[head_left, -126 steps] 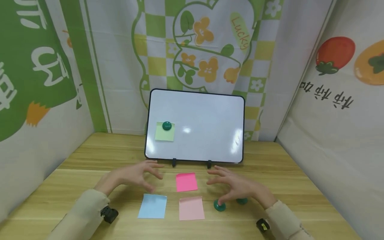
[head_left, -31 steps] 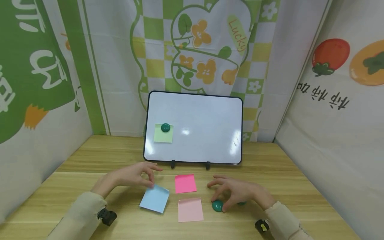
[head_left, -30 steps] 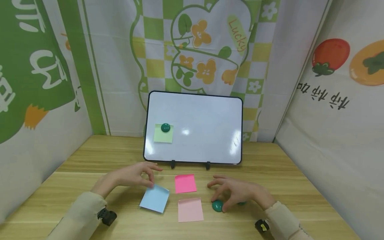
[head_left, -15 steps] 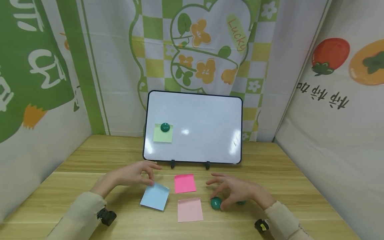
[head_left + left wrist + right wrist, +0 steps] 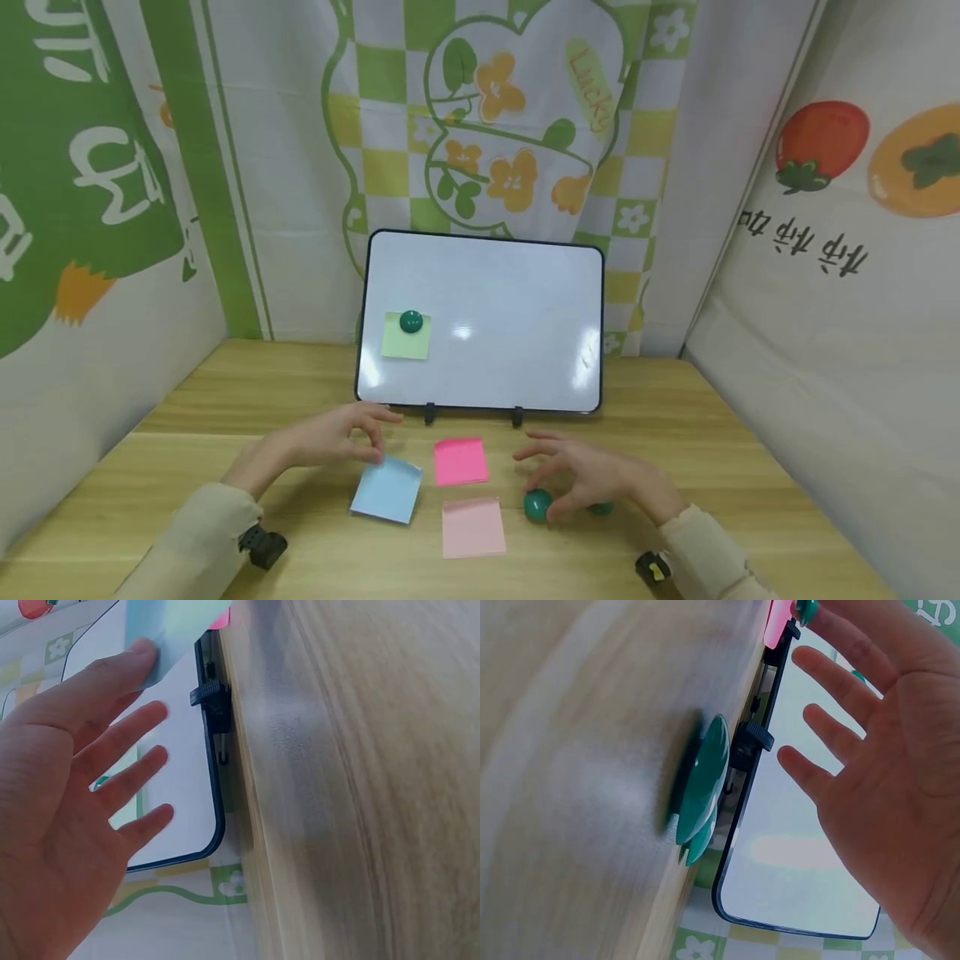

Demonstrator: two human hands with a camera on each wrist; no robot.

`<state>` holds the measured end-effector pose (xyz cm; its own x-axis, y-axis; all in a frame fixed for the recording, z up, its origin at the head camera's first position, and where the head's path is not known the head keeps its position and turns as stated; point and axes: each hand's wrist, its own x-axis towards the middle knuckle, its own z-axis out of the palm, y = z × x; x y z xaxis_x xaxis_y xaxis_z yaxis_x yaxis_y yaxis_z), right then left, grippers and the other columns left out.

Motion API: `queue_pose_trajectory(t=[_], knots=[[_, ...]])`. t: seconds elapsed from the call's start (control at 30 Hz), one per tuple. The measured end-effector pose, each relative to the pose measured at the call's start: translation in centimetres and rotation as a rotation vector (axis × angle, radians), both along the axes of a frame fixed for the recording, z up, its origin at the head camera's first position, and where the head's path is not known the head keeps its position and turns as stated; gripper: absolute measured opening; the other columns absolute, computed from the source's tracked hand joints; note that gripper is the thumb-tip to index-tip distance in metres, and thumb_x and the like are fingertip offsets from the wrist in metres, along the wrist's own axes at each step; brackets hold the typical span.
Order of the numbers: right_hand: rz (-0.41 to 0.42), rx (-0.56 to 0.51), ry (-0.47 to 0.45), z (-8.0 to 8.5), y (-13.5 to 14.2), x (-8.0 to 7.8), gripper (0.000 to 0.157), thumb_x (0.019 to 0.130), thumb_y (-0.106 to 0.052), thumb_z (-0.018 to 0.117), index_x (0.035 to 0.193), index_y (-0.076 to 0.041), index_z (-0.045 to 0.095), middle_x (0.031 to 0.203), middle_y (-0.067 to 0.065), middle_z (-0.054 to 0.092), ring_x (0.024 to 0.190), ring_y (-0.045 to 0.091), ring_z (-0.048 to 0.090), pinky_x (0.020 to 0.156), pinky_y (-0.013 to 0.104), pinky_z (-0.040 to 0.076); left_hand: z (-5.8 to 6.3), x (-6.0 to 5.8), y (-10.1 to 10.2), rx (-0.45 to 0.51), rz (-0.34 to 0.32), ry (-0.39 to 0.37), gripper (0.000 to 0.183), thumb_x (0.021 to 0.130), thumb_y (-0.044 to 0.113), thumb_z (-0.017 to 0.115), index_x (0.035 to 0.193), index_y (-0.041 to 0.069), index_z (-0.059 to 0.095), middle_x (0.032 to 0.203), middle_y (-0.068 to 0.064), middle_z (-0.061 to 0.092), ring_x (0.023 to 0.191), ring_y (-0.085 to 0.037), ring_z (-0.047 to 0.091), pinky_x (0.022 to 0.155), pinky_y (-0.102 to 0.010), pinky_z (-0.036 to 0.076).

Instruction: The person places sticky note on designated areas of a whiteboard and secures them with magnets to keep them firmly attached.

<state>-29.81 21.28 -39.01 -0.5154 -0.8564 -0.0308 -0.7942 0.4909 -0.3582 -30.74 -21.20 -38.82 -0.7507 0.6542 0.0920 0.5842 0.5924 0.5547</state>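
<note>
My left hand [image 5: 326,437] pinches the upper edge of a light blue sticky note [image 5: 386,490] between thumb and index finger. The left wrist view shows the note [image 5: 169,634] raised at the thumb tip, the other fingers spread. Between the thumb and index finger of my right hand [image 5: 596,471] is a round green magnet [image 5: 537,505], tilted up. In the right wrist view this magnet [image 5: 807,610] is partly cut off at the top. Behind the right thumb, more green magnets [image 5: 602,507] lie on the table, overlapping in the right wrist view [image 5: 707,780].
A black-framed whiteboard [image 5: 510,325] stands on small black feet at the back. On its left side a green magnet [image 5: 411,322] holds a pale green sticky note [image 5: 405,346]. Between my hands lie a bright pink note [image 5: 461,462] and a light pink note [image 5: 473,528] on the wooden table [image 5: 675,433].
Since the oldest frame, my left hand has taken hold of the blue note and lifted its top edge. My right fingers have closed on the green magnet and tilted it up.
</note>
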Motion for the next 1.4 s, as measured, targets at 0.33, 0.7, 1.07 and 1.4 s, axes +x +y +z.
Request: queue_pose_trajectory(t=[0.33, 0.7, 1.07, 1.4], knots=[[0.032, -0.125, 0.169, 0.1, -0.4, -0.2, 0.032, 0.085, -0.026, 0.077, 0.116, -0.022, 0.07, 0.152, 0.009, 0.046, 0.15, 0.04, 0.023, 0.113, 0.068, 0.03, 0.0, -0.5, 0.2, 0.073, -0.026, 0.248, 0.011, 0.089, 0.024, 0.074, 0.082, 0.03, 0.068, 0.148, -0.014, 0.052, 0.138, -0.045, 0.042, 0.112, -0.066, 0.032], [0.012, -0.147, 0.258, 0.5, -0.8, -0.3, 0.033, 0.085, -0.028, 0.078, 0.117, -0.025, 0.07, 0.152, 0.003, 0.048, 0.149, 0.037, 0.026, 0.113, 0.065, 0.033, 1.0, -0.4, 0.5, 0.062, 0.012, 0.358, 0.012, 0.086, 0.021, 0.077, 0.082, 0.029, 0.07, 0.144, -0.012, 0.057, 0.137, -0.042, 0.045, 0.11, -0.066, 0.035], [0.014, -0.173, 0.357, 0.6, -1.3, -0.6, 0.034, 0.084, -0.031, 0.079, 0.117, -0.025, 0.069, 0.152, -0.002, 0.046, 0.15, 0.032, 0.025, 0.114, 0.063, 0.032, 1.8, -0.9, 1.0, 0.043, 0.044, 0.486, 0.011, 0.085, 0.021, 0.079, 0.082, 0.029, 0.072, 0.139, -0.008, 0.061, 0.131, -0.035, 0.053, 0.107, -0.06, 0.042], [0.039, -0.238, 0.471, 0.7, -1.5, -0.9, 0.038, 0.079, -0.029, 0.083, 0.114, -0.021, 0.07, 0.15, 0.002, 0.049, 0.148, 0.035, 0.029, 0.113, 0.061, 0.036, 1.8, -1.3, 2.0, 0.034, 0.098, 0.514, 0.007, 0.086, 0.024, 0.078, 0.082, 0.027, 0.073, 0.139, -0.006, 0.061, 0.135, -0.037, 0.049, 0.109, -0.063, 0.038]])
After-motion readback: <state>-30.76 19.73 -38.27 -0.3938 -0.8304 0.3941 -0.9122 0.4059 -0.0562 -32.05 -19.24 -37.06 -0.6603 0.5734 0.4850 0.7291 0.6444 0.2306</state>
